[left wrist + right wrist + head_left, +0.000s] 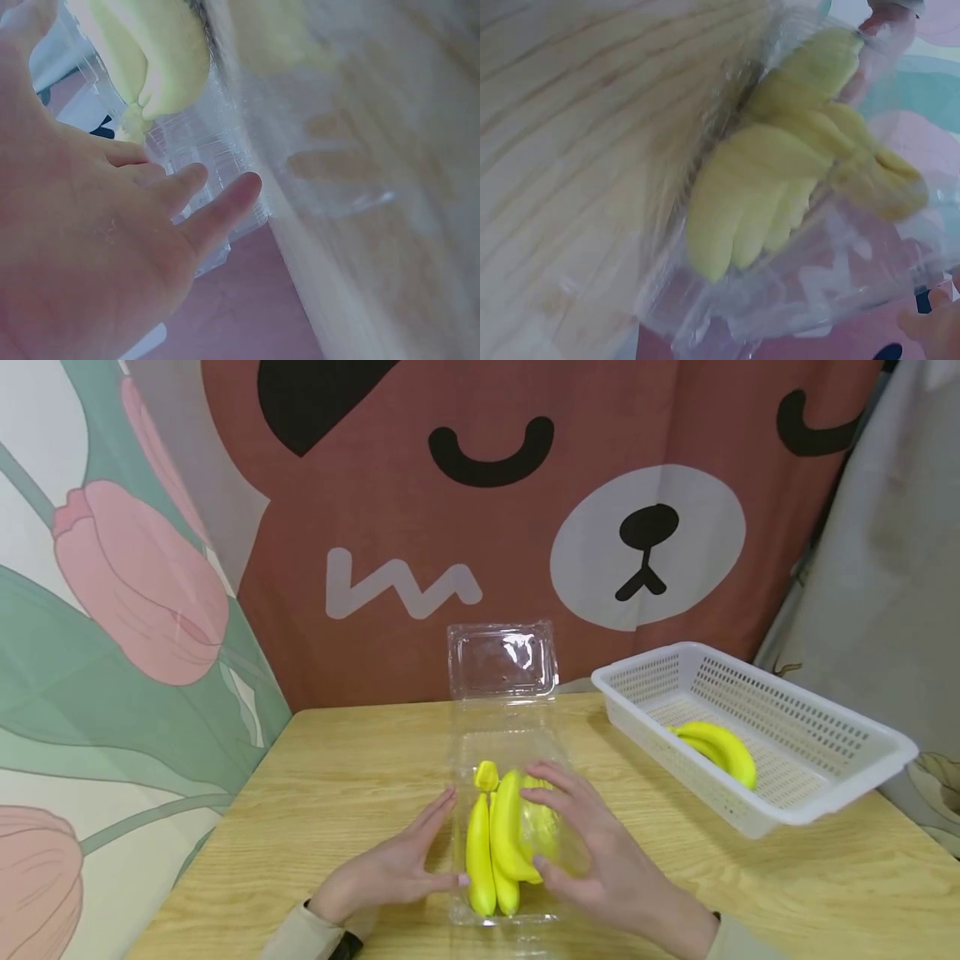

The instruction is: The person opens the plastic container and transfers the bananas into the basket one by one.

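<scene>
In the head view I see both hands low in the middle of the frame, set on either side of a clear plastic box (pixel 501 752) that lies open on the counter (pixel 360 777). Its lid stands tipped back toward the curtain, which leaves the tray free to reach into. One bunch of bananas (pixel 501 847) lies in the tray, stem pointing away from me; I count at least three fruits in it, though the plastic blurs the right side.

My left hand (pixel 397 868) lies with fingers straight and together against the left wall of the box, gripping nothing. I judge it is there to steady the tray. The left wrist view agrees: straight fingers (pixel 217 210) next to ribbed clear plastic.

My right hand (pixel 600 852) is spread over the right side of the bunch, fingers loosely bent over the fruit, thumb low near the front end. Whether it truly grips the bunch or only rests on it I cannot tell. The right wrist view shows only the yellow fruit behind plastic.

At the right of the frame stands one white basket (pixel 825 777), well apart from the box, with a second bunch (pixel 720 750) inside; two bananas show there.

So: one box, one basket, two bunches.
</scene>
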The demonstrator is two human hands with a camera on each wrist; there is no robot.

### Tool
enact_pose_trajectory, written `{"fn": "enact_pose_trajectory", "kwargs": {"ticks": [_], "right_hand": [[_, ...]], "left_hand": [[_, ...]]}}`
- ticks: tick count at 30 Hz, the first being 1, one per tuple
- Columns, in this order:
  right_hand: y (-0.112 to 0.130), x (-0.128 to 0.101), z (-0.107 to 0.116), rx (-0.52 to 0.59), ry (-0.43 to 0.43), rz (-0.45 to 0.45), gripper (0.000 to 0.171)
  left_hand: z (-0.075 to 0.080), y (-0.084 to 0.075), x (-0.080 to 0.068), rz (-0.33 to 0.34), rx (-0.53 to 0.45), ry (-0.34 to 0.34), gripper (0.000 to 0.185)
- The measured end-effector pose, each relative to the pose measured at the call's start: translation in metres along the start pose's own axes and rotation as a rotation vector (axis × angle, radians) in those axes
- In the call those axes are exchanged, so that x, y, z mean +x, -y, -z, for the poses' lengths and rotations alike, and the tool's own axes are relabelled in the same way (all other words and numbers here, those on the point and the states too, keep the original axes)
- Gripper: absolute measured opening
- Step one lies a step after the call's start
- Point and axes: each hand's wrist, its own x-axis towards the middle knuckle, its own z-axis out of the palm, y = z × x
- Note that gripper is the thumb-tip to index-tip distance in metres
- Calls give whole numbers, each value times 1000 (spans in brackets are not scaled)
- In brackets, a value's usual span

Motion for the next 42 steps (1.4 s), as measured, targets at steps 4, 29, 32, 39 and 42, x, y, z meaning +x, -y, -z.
{"fn": "enact_pose_trajectory", "kwargs": {"ticks": [4,29,32,39,42], "right_hand": [[1,-7,16,-42,-20,-61,71],[-1,-60,93,-365,-128,-365,71],[-4,-67,95,-401,-126,-397,67],[-9,-81,98,-464,-27,-572,62],[-12,-86,99,-463,17,-621,61]], "left_hand": [[0,1,0,2,-6,10,100],[2,-1,-2,-19,8,-10,96],[3,-1,-3,-14,11,-6,95],[3,-2,-3,-13,-1,-3,95],[3,-2,-3,-11,5,-6,95]]}}
